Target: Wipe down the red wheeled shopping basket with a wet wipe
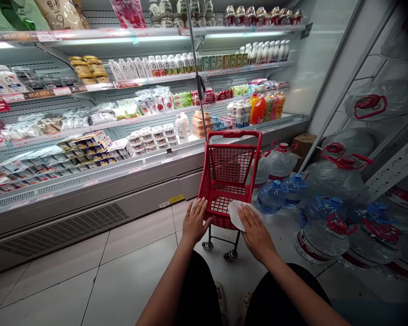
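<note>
Red plastic lattice forms the wheeled shopping cart point(231, 184), standing in front of the person's knees beside the long grey-fronted refrigerated display point(149, 203). Wiping its near edge seems the step in hand: the right hand point(255, 228) holds a thin, soft-looking white cloth point(235, 216) against the near right corner, fingers extended — the left hand point(195, 221) grasps nothing, fingers spread at the left wall. Working over the gridded surface would call for flat, even pressure and a steadied cart.
</note>
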Available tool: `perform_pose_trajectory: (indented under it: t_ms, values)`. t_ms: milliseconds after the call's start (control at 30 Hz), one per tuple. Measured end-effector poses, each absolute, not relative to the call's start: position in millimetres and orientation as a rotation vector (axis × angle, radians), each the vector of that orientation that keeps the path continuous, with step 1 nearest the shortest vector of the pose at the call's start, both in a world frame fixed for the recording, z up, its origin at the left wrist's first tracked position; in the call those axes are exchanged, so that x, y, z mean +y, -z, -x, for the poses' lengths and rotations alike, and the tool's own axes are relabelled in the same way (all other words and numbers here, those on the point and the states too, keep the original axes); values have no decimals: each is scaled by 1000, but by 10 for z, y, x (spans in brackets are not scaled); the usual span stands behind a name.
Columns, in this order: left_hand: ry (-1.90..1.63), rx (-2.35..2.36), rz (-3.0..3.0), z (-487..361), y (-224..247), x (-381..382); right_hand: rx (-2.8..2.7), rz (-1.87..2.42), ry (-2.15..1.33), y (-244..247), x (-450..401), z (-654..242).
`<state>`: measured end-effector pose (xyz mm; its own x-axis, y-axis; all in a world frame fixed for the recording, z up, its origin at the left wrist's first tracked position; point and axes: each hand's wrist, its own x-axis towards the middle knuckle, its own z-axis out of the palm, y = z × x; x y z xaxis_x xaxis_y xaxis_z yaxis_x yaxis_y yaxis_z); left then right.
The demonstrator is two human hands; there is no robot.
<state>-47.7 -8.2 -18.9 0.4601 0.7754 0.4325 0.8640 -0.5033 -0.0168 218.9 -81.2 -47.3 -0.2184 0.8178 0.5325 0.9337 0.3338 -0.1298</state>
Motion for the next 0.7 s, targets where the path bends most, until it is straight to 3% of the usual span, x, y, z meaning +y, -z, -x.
perform_pose_trajectory:
  t_ms: [400,700]
  values:
    - [662,-1498,2380,370,347,-289,-2182,1281,279,485,-359,-1230]
    - [615,-1325,2418,376,422,-481,-2407,1102,383,479,-560,-1753]
